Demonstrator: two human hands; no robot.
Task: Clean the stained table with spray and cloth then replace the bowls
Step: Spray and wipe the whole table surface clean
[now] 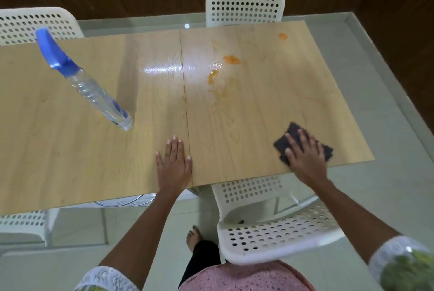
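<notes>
A light wooden table carries orange stains and a wet smear on its right half, plus a small orange spot near the far edge. A clear spray bottle with a blue trigger head stands on the left half. My right hand presses flat on a dark cloth near the table's front right corner. My left hand lies flat with fingers apart on the front edge, at the seam between the two halves. No bowls are in view.
White perforated chairs stand around: one at the far side, one at the far left, one just in front of me on the right, one at the near left. The floor is pale tile.
</notes>
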